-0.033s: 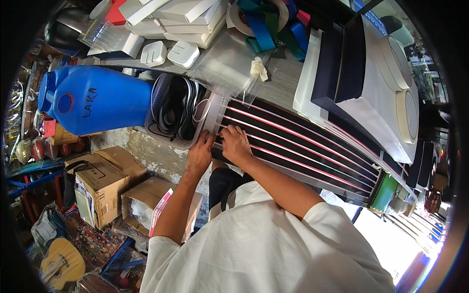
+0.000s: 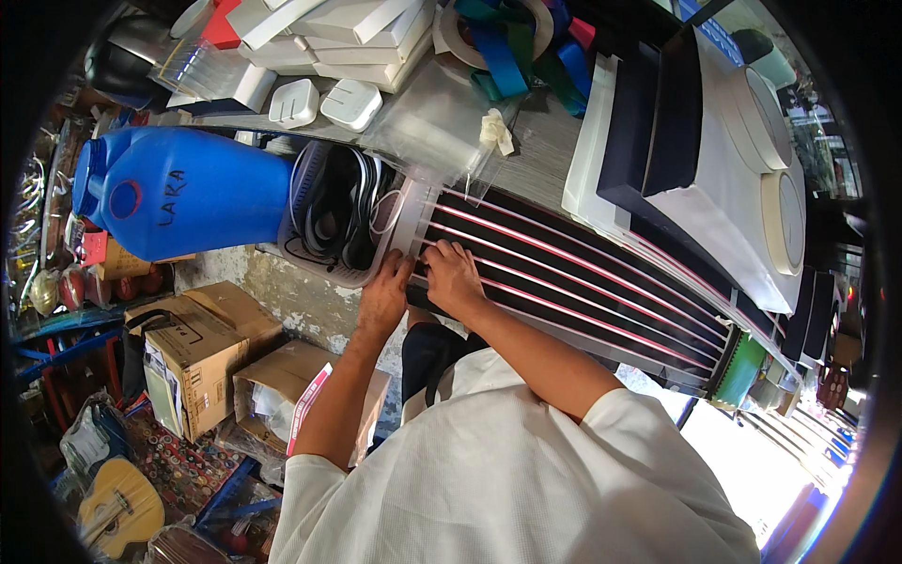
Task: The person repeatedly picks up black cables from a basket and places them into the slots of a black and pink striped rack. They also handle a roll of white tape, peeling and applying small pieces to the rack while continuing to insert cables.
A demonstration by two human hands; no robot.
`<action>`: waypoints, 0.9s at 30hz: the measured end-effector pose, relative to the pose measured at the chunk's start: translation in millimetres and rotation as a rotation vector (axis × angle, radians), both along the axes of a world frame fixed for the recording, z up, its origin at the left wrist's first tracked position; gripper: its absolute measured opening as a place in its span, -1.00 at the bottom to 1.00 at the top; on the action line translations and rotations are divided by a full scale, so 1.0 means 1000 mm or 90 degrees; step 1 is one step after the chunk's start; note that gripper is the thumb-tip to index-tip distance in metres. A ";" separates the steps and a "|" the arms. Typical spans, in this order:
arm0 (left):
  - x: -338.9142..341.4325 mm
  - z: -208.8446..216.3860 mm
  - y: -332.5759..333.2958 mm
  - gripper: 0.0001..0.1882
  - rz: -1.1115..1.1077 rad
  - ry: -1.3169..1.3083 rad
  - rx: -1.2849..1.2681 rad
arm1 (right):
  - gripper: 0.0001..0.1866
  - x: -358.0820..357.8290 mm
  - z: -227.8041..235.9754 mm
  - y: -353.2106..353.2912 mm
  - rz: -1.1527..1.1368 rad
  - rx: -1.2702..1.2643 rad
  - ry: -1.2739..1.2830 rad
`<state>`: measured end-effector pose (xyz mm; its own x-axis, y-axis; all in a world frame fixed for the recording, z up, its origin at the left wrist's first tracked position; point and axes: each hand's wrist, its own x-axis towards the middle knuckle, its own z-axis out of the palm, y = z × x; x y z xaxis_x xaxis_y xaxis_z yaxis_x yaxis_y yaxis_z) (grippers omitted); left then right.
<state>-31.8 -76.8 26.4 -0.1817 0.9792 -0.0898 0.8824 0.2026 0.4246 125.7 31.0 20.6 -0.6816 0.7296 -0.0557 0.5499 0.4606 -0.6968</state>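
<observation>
My hands sit on a black sheet [image 2: 583, 282] with pink stripes, next to a bright blue jug [image 2: 188, 193] and white boxes [image 2: 329, 38].

Hands: two, a left hand [image 2: 383, 299] and a right hand [image 2: 453, 278], both laid on one black panel with pink stripes [image 2: 583, 282].
Pink stripes on that panel: about six; the far ends run together.
Blue plastic jerrycans [image 2: 183, 193]: one in full view, with a second blue shape behind it, kind unclear.
White square plug adapters [image 2: 322, 103]: two, side by side.
Open bins of coiled black cables [image 2: 338, 209]: one.
Cardboard boxes [image 2: 193, 352] on the floor: at least three.
Guitars [image 2: 117, 508]: one.
White round discs [image 2: 766, 160] at right: two.
Green notebooks [image 2: 740, 368]: one.
</observation>
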 end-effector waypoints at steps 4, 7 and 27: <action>0.006 0.005 0.005 -0.59 -0.015 0.031 0.040 | -0.76 0.001 0.001 0.000 0.005 0.036 0.000; 0.007 0.009 0.013 -0.70 -0.067 0.068 0.059 | -0.76 0.000 -0.001 0.002 0.011 0.047 -0.010; -0.017 0.031 0.082 -0.75 -0.443 0.282 -0.149 | -0.37 0.069 0.020 0.027 -0.079 -0.133 0.152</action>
